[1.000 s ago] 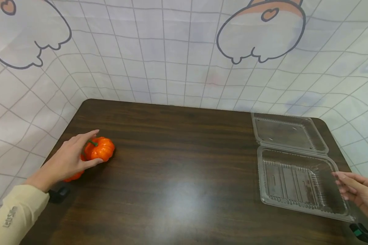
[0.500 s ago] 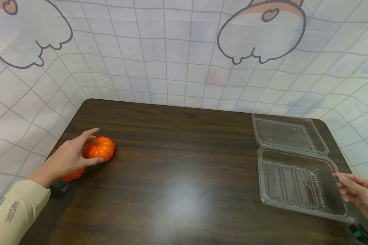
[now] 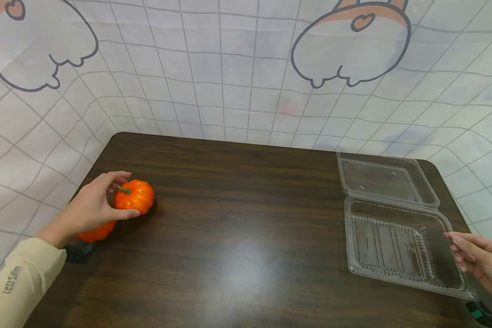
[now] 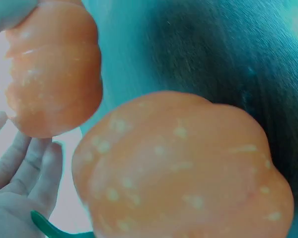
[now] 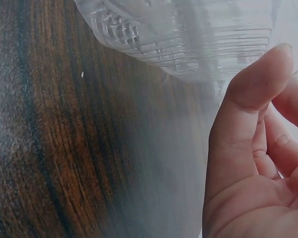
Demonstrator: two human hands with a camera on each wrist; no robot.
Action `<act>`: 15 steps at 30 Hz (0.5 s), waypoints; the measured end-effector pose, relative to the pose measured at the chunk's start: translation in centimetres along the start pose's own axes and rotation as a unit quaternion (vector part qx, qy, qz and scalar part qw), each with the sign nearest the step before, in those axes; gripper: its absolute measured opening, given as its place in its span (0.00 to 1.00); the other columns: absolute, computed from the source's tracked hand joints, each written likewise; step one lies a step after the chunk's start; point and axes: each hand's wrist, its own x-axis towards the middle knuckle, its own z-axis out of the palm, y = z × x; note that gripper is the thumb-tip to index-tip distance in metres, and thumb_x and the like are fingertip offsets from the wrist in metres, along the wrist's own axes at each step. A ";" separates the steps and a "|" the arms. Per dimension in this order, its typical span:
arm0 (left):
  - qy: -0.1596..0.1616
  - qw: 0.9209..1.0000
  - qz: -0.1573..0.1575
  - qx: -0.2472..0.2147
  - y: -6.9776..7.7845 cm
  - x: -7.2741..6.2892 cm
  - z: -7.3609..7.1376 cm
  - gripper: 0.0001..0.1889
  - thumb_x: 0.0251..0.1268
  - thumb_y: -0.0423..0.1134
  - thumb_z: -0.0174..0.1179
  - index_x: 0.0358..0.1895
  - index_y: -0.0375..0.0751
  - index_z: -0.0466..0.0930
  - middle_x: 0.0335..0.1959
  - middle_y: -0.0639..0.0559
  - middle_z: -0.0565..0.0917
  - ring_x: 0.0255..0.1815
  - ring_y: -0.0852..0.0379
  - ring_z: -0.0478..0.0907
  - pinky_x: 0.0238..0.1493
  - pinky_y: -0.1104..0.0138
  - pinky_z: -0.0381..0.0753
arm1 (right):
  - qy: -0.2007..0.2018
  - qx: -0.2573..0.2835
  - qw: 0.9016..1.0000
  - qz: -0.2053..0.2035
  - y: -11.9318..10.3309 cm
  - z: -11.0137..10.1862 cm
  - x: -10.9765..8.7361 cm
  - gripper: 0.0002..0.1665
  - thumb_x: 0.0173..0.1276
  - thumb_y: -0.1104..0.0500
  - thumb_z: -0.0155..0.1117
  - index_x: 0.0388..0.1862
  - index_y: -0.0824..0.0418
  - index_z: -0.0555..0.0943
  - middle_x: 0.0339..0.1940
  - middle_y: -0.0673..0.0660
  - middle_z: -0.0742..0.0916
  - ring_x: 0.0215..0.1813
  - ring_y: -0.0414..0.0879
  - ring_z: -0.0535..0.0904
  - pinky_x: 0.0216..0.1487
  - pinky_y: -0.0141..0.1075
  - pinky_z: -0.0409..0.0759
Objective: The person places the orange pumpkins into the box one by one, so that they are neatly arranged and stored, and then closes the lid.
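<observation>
In the head view my left hand [image 3: 92, 204] holds a small orange pumpkin [image 3: 137, 197] with a green stem, thumb on the near side and fingers on the far side. The left wrist view shows this pumpkin [image 4: 54, 74] between thumb and fingers. A second orange pumpkin [image 3: 96, 232] lies beneath the left hand, partly hidden by it; it looms large in the left wrist view. At the right, my right hand [image 3: 481, 259] pinches the right rim of a clear plastic clamshell box [image 3: 350, 255], thumb against fingers. The box's lid [image 3: 387, 182] lies folded back behind it.
Everything rests on a dark wood-grain table [image 3: 238, 205]. A white grid-patterned curtain [image 3: 238, 82] with cartoon drawings hangs behind and at both sides of it. The lid reaches the table's back right edge.
My left fingers have curled in around the far pumpkin, which has tilted and shifted up slightly. More of the near pumpkin shows under the hand. The right hand and box stay put.
</observation>
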 end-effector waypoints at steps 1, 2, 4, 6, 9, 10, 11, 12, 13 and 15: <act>0.003 1.000 -0.002 -0.012 0.1 0.0 -0.1 0.50 0.47 0.54 0.83 0.71 0.39 0.67 0.58 0.39 0.79 0.55 0.39 0.80 0.52 0.71 0.79 | -0.002 0.000 1.000 0.001 0.0 0.0 0.0 0.25 0.84 0.69 0.42 0.55 0.54 0.87 0.36 0.47 0.88 0.32 0.37 0.83 0.27 0.31 0.80; 0.007 1.000 -0.005 -0.024 0.2 0.1 -0.1 0.50 0.46 0.53 0.84 0.71 0.40 0.67 0.58 0.39 0.79 0.55 0.38 0.81 0.50 0.78 0.75 | -0.002 0.001 1.000 0.000 0.0 0.0 0.0 0.25 0.84 0.70 0.42 0.55 0.54 0.87 0.37 0.47 0.89 0.32 0.37 0.83 0.27 0.31 0.80; 0.015 0.999 -0.010 -0.049 0.5 0.1 -0.2 0.51 0.45 0.51 0.84 0.72 0.41 0.65 0.59 0.39 0.79 0.56 0.39 0.81 0.48 0.90 0.69 | 0.002 0.001 1.000 0.000 0.1 0.0 0.0 0.25 0.84 0.70 0.42 0.55 0.54 0.87 0.36 0.47 0.89 0.31 0.37 0.83 0.27 0.31 0.80; 0.017 0.998 -0.016 -0.062 0.7 0.2 -0.3 0.51 0.46 0.50 0.84 0.72 0.43 0.64 0.60 0.39 0.79 0.56 0.43 0.80 0.45 0.90 0.69 | 0.010 0.000 1.000 0.000 0.1 0.1 -0.1 0.25 0.84 0.70 0.42 0.55 0.54 0.87 0.36 0.47 0.89 0.30 0.37 0.82 0.26 0.31 0.79; 0.016 0.997 -0.029 -0.074 1.0 0.2 -0.4 0.50 0.47 0.50 0.84 0.73 0.46 0.63 0.61 0.41 0.79 0.56 0.61 0.77 0.43 0.84 0.76 | 0.021 0.001 1.000 -0.004 0.2 0.3 -0.1 0.25 0.84 0.70 0.43 0.54 0.54 0.88 0.34 0.47 0.89 0.29 0.37 0.81 0.23 0.32 0.76; 0.016 0.996 -0.033 -0.077 1.0 0.2 -0.4 0.49 0.47 0.49 0.84 0.72 0.47 0.64 0.62 0.43 0.79 0.54 0.66 0.76 0.42 0.81 0.77 | 0.024 0.002 1.000 -0.005 0.2 0.4 -0.1 0.25 0.84 0.70 0.43 0.54 0.54 0.88 0.34 0.47 0.89 0.29 0.37 0.81 0.22 0.32 0.75; 0.015 0.996 -0.036 -0.080 1.0 0.2 -0.4 0.48 0.48 0.49 0.83 0.71 0.47 0.65 0.62 0.44 0.78 0.52 0.71 0.74 0.41 0.79 0.79 | 0.025 0.004 1.000 -0.006 0.2 0.5 -0.1 0.25 0.84 0.70 0.43 0.53 0.54 0.88 0.34 0.47 0.89 0.28 0.37 0.81 0.22 0.32 0.74; 0.016 0.996 -0.037 -0.084 1.1 0.2 -0.4 0.47 0.48 0.49 0.83 0.70 0.46 0.66 0.63 0.45 0.78 0.51 0.76 0.72 0.41 0.78 0.80 | 0.025 0.006 1.000 -0.008 0.2 0.5 -0.1 0.25 0.84 0.70 0.43 0.54 0.54 0.88 0.34 0.47 0.89 0.28 0.37 0.80 0.21 0.33 0.72; 0.016 0.995 -0.038 -0.088 1.1 0.2 -0.4 0.45 0.49 0.49 0.83 0.69 0.46 0.67 0.63 0.47 0.77 0.50 0.79 0.70 0.41 0.78 0.81 | 0.022 0.008 1.000 -0.009 0.2 0.6 -0.1 0.25 0.84 0.70 0.42 0.54 0.54 0.88 0.34 0.47 0.89 0.28 0.37 0.80 0.20 0.33 0.71; 0.017 0.995 -0.037 -0.093 1.2 0.1 -0.4 0.43 0.49 0.48 0.83 0.67 0.44 0.69 0.64 0.50 0.76 0.49 0.81 0.69 0.41 0.79 0.81 | 0.018 0.015 1.000 -0.008 0.2 0.6 -0.1 0.25 0.84 0.70 0.42 0.54 0.55 0.88 0.34 0.47 0.89 0.28 0.37 0.80 0.19 0.34 0.70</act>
